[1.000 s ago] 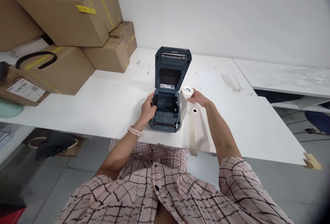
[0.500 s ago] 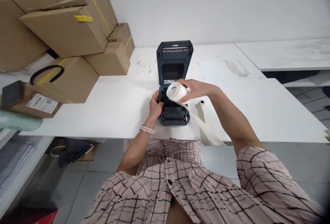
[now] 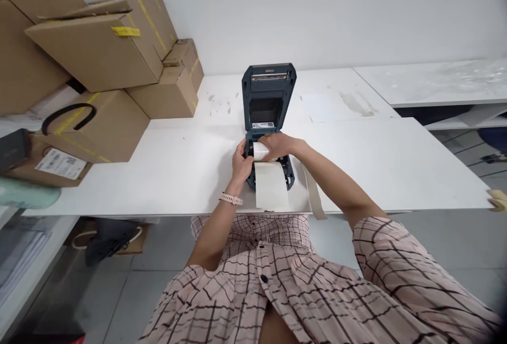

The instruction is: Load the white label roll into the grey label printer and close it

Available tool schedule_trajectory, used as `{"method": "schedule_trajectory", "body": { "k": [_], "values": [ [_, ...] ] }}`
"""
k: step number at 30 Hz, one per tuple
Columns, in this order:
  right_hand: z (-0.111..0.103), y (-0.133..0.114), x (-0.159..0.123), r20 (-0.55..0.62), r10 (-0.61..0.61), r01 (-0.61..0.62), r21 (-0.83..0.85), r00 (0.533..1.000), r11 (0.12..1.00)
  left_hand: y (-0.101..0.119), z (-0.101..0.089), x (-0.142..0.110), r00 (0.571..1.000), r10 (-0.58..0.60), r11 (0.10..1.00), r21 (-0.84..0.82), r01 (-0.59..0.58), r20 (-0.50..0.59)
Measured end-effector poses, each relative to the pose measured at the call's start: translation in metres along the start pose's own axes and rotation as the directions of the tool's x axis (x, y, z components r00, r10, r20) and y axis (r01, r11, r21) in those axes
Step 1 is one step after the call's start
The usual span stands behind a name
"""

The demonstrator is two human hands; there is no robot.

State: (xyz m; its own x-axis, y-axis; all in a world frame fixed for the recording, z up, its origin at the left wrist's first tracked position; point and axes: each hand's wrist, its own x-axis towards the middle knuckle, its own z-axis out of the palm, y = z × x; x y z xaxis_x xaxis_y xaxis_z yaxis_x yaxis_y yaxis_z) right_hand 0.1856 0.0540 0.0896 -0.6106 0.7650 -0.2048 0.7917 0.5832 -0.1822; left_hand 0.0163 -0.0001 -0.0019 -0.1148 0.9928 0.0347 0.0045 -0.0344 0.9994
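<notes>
A dark grey label printer (image 3: 268, 96) stands on the white table (image 3: 170, 170) with its lid raised. My right hand (image 3: 279, 146) is closed over a white paper roll (image 3: 260, 150) sitting in the printer's open bay. The roll's loose end (image 3: 271, 185) hangs forward over the printer's front and the table edge. My left hand (image 3: 241, 162) grips the left side of the printer at the bay, touching the roll's end. A second paper strip (image 3: 314, 193) lies on the table by my right forearm.
Stacked cardboard boxes (image 3: 99, 48) fill the table's far left, one with a black curved band (image 3: 65, 114) on it. A white sheet (image 3: 319, 107) lies behind the printer to the right. A lower shelf (image 3: 447, 83) runs along the right.
My right hand carried the paper roll from beside the printer, over it, and down into the open bay. The paper tail now drapes over the printer's front. My left hand stayed on the printer.
</notes>
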Motion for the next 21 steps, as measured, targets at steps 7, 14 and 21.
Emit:
{"method": "schedule_trajectory", "body": {
  "k": [7, 14, 21],
  "values": [
    [0.048, -0.04, -0.096, -0.381, -0.189, 0.274, 0.184, 0.905, 0.944, 0.002, 0.0, -0.001, 1.0, 0.027, 0.999, 0.018, -0.027, 0.006],
    [0.083, -0.056, -0.119, -0.499, -0.074, 0.257, 0.309, 0.863, 0.915, 0.009, -0.002, -0.007, 1.0, 0.002, 1.0, -0.004, -0.002, 0.02],
    [0.085, -0.059, -0.118, -0.524, -0.082, 0.256, 0.271, 0.848, 0.928, 0.011, -0.004, -0.006, 0.999, -0.021, 1.0, -0.021, 0.022, 0.039]
  ]
}}
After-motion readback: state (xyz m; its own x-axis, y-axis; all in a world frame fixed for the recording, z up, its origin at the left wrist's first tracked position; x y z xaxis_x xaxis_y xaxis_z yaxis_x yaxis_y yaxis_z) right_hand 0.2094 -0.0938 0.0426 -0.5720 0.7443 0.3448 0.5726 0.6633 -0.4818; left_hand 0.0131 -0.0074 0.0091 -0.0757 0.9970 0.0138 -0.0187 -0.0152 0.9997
